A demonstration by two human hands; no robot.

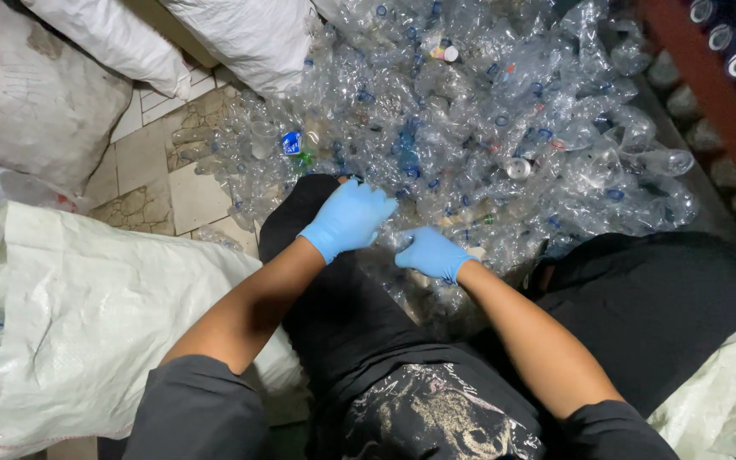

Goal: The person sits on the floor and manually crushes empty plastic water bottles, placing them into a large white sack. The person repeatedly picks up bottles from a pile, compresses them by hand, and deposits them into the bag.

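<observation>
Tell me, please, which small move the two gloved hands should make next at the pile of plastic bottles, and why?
Probably close the fingers on one crushed clear bottle and lift it free. Both the left hand and the right hand, in blue gloves, rest on the near edge of the bottle pile, and neither clearly grips anything. A white woven sack lies beside the left arm.

Light is dim and even from above, glinting off the far heap of clear plastic bottles [487,128], with dark near clothing, murky right edge and wide-angle bending at corners.
</observation>
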